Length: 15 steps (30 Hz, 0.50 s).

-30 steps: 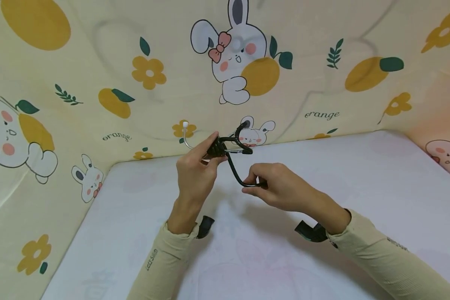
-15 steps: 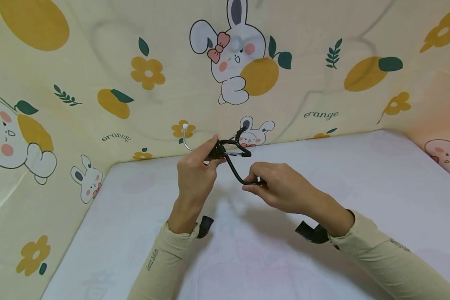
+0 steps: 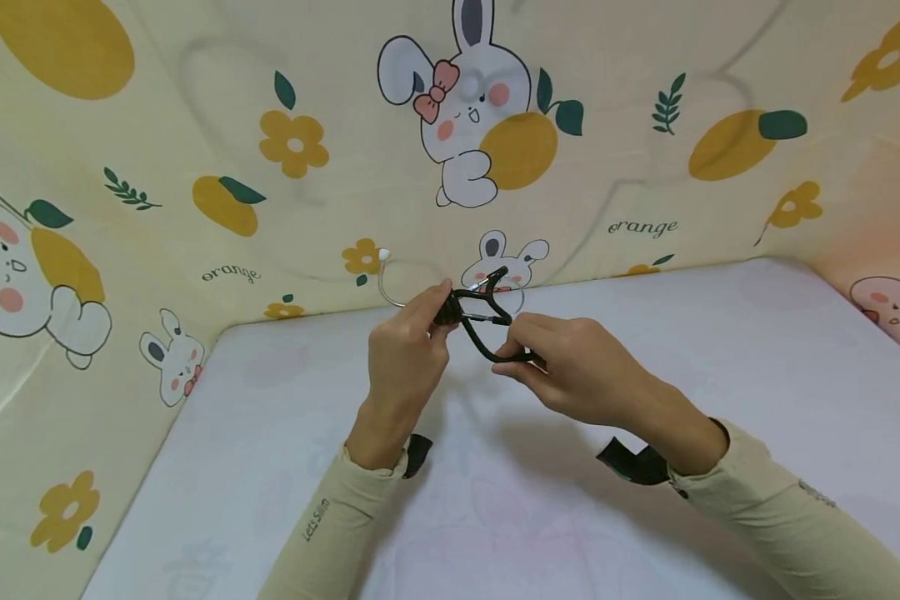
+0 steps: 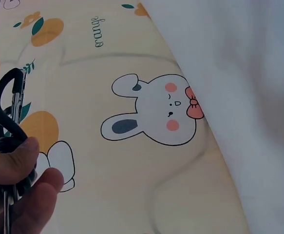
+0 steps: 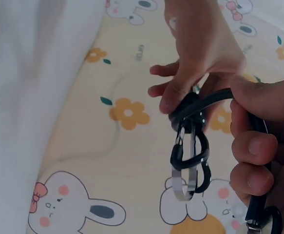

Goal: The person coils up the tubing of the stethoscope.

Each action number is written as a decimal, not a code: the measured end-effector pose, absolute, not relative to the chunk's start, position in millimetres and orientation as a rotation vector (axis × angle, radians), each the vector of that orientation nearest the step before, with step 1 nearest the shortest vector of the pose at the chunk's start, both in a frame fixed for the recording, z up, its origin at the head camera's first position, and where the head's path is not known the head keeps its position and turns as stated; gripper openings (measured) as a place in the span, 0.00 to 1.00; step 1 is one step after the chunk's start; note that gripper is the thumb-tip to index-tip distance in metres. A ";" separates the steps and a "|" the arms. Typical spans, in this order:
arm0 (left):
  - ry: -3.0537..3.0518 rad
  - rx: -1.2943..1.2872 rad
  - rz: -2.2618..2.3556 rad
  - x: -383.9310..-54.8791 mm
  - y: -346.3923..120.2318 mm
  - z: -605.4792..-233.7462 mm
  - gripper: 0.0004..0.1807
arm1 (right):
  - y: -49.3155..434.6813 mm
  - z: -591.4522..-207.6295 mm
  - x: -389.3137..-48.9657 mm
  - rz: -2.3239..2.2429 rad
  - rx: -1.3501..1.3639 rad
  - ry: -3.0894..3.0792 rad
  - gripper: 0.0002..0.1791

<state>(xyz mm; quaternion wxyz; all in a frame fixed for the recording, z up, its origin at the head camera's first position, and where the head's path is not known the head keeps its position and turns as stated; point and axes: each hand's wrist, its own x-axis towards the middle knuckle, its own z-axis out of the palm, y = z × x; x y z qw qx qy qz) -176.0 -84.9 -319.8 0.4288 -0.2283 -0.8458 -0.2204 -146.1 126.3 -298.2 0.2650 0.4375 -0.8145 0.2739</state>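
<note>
Between both hands, in the head view, is a stethoscope with its black tubing point(image 3: 477, 341) wound into a bundle point(image 3: 447, 311). My left hand point(image 3: 407, 343) pinches that bundle between thumb and fingers. A curved metal ear tube point(image 3: 382, 285) with a white ear tip point(image 3: 383, 254) sticks out beyond the left hand. Black loops point(image 3: 498, 292) and metal parts point right from the bundle. My right hand point(image 3: 588, 367) grips a stretch of tubing just below those loops. In the right wrist view, a flat metal band point(image 5: 182, 189) hangs under the bundle, and the right fingers point(image 5: 255, 146) curl around the tube.
A white-covered table point(image 3: 285, 500) lies beneath the hands. Behind it rises a cream cloth point(image 3: 330, 67) printed with rabbits, oranges and flowers. Black straps point(image 3: 633, 461) show at both wrists, by beige sleeves point(image 3: 330, 529).
Both hands have shifted slightly right with the stethoscope. The right hand's fingers now sit closer to the black loops, and the bundle and loops have dropped a little.
</note>
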 end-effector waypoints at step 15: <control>-2.074 -0.929 -0.242 -166.7 -74.9 -317.6 0.17 | 144.4 -285.1 -153.1 0.935 0.907 -2.180 0.09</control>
